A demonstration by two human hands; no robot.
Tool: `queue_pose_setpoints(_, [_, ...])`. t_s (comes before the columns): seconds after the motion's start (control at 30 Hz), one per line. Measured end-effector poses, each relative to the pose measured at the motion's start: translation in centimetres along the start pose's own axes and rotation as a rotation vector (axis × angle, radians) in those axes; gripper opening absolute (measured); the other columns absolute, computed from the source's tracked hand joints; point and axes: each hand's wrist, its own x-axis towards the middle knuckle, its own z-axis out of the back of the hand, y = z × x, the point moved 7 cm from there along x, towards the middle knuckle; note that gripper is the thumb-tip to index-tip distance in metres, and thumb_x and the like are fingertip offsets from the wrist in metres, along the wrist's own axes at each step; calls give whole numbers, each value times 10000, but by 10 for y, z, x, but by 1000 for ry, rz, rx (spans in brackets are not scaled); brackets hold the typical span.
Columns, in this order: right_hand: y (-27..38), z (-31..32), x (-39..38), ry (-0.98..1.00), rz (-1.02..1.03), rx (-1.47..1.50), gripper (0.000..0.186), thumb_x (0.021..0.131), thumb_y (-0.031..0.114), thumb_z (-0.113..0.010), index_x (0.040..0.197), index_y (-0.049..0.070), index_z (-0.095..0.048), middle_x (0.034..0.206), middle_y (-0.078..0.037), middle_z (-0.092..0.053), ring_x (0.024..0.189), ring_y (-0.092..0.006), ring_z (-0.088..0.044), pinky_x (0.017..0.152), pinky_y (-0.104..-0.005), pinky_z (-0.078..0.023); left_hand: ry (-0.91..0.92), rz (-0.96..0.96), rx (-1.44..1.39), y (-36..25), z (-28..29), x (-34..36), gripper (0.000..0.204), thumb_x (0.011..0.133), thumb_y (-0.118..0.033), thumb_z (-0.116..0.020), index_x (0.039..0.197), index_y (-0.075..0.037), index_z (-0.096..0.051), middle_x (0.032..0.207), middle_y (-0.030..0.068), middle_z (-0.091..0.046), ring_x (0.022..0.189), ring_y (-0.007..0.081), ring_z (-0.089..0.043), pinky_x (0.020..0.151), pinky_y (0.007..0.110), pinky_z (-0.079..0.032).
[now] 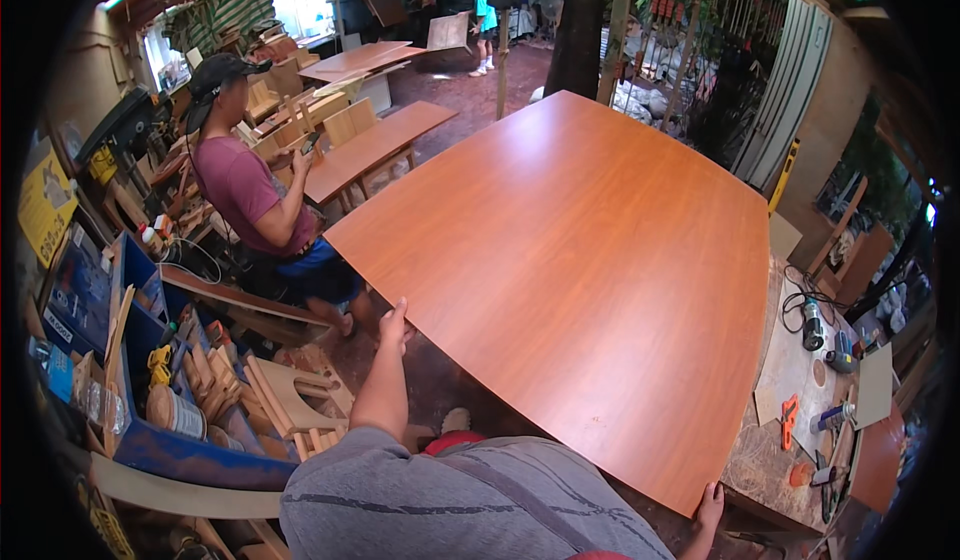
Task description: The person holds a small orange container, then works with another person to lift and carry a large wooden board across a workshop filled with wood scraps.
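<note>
A large brown wood-grain panel (570,280) fills the middle of the view, its near edge running slantwise in front of my body. My left hand (395,326) is closed on that edge toward the left, with the other fingers partly hidden beneath. At the near right corner, my right hand (710,508) grips the panel, its fingers partly out of sight. Part of the panel's right side lies beside or over a worn workbench (745,460); whether it rests there I cannot tell.
On the workbench lie an orange clamp (789,422), a power tool (813,332) with a black cord and a spray can (832,417). A person in a maroon shirt (240,175) stands left, holding a phone. A blue bin (200,455) of wood offcuts sits lower left; a post (575,35) rises behind.
</note>
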Motion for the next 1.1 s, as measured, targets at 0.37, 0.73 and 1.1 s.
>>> queue_pose_setpoints(0.37, [-12, 5, 8, -27, 14, -8, 648, 970, 342, -549, 1441, -32, -309, 1367, -188, -489, 1217, -250, -502, 1017, -364, -403, 1, 7, -17, 1, -4, -2, 530, 914, -460, -588, 1272, -76, -515, 1180, 94, -620, 1068, 280, -612, 932, 475, -457])
queue_pose_setpoints(0.73, [-9, 2, 3, -9, 5, 27, 656, 970, 340, -549, 1445, -36, -299, 1370, -181, -489, 1226, -248, -495, 1022, -361, -398, 2, 15, -9, 3, 0, 1, 523, 908, -484, -586, 1252, -94, -531, 1157, 81, -626, 1036, 261, -616, 912, 448, -458])
queue_pose_setpoints(1.1, [0, -3, -9, -20, -50, 65, 685, 965, 358, -554, 1451, -40, -281, 1394, -187, -466, 1244, -250, -484, 1030, -360, -393, 7, 22, -7, 0, -5, -4, 534, 917, -482, -574, 1272, -88, -514, 1193, 89, -603, 1062, 277, -598, 940, 465, -438])
